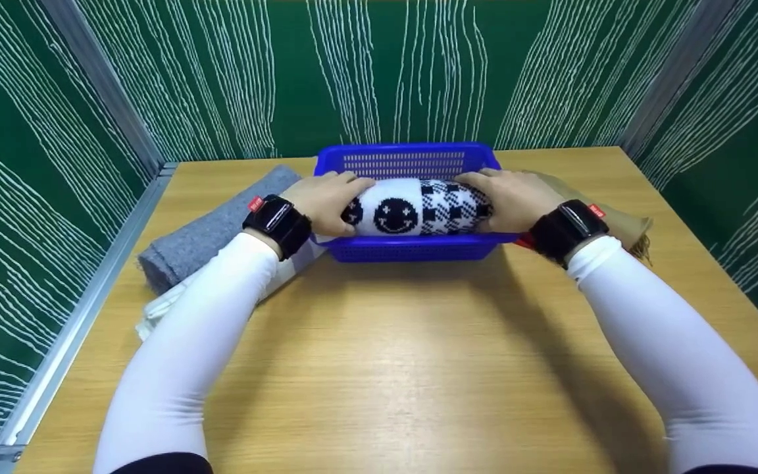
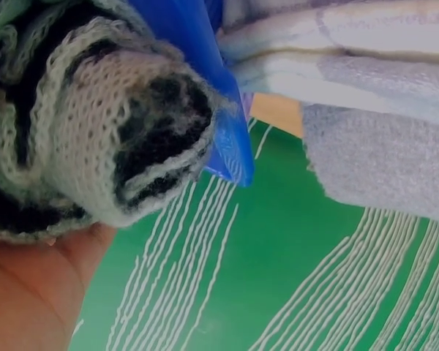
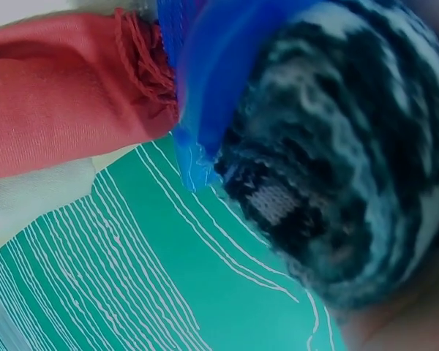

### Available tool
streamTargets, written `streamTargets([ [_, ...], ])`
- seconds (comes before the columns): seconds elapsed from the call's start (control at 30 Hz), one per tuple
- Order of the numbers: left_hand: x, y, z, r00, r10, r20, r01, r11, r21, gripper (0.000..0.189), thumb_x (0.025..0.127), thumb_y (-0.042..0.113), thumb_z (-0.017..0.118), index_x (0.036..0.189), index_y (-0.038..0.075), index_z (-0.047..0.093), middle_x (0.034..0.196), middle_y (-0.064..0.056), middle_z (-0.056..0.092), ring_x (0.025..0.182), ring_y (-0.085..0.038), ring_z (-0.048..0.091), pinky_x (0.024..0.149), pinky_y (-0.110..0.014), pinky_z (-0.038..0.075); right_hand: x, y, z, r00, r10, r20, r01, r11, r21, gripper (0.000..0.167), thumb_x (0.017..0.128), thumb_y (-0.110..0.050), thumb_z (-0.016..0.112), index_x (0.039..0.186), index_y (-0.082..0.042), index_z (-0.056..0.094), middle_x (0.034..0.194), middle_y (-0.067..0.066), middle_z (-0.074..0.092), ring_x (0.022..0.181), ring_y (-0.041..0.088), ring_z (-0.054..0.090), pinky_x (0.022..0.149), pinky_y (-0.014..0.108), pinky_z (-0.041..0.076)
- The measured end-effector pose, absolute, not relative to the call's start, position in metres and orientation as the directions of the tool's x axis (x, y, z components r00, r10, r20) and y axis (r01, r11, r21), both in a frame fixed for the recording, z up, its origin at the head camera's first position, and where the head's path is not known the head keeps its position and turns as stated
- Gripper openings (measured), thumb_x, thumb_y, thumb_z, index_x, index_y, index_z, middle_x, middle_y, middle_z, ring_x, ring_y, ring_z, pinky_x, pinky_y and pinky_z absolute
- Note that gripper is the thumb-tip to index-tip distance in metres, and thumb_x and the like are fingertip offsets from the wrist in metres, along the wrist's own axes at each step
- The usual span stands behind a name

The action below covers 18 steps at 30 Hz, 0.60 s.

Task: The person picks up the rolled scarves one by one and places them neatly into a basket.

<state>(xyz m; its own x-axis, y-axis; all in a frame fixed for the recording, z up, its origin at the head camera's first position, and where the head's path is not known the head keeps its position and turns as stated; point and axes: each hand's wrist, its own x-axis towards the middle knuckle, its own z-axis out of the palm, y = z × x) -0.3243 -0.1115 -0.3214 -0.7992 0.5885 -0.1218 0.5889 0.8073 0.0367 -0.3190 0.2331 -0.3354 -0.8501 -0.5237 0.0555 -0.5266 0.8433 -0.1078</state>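
A rolled knitted scarf [image 1: 397,216], black and white with smiley faces on its left part and checks on its right, lies level at the mouth of a blue plastic basket [image 1: 412,250]. My left hand [image 1: 328,203] grips its left end, thumb on the near side and fingers over the top. At the other end my right hand [image 1: 518,199] holds the roll the same way. Both wrist views show the coiled ends, the left one [image 2: 95,139] whitish and black, the right one [image 3: 307,197] mostly dark. The roll hides most of the basket's inside.
Left of the basket lie a grey rolled cloth [image 1: 214,227] and a whitish one [image 1: 293,266]. On the right are a tan fringed cloth [image 1: 619,227] and a red fringed cloth [image 3: 73,95], mostly hidden by my wrist in the head view. Green panels [image 1: 392,72] enclose the wooden table [image 1: 405,355].
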Motion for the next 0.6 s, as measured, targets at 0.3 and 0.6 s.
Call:
streamTargets([
  [0.3,-0.3214,-0.1148,-0.3158,-0.798,0.591,-0.115,0.588,0.806,0.066,0.088,0.094,0.043,0.078,0.169,0.021,0.039,0.164,-0.013,0.05,0.146,-0.036,0.052,0.121,-0.059,0.046,-0.3168,0.2343,-0.3279,-0.861,-0.508,-0.001,-0.504,0.855,-0.123,0.089,0.084,-0.018,0.087,0.164,-0.017,0.048,0.152,0.024,0.061,0.13,0.052,0.064,0.111,0.072,0.049],
  [0.6,-0.3226,-0.113,-0.3147,-0.801,0.588,-0.109,0.582,0.809,0.081,0.076,0.097,0.033,0.076,0.165,0.018,0.046,0.159,-0.013,0.055,0.145,-0.036,0.055,0.121,-0.06,0.046,-0.3218,0.2323,-0.3311,-0.86,-0.51,-0.023,-0.505,0.856,-0.111,0.084,0.084,-0.011,0.081,0.162,-0.015,0.05,0.155,0.026,0.059,0.133,0.053,0.062,0.113,0.071,0.048],
])
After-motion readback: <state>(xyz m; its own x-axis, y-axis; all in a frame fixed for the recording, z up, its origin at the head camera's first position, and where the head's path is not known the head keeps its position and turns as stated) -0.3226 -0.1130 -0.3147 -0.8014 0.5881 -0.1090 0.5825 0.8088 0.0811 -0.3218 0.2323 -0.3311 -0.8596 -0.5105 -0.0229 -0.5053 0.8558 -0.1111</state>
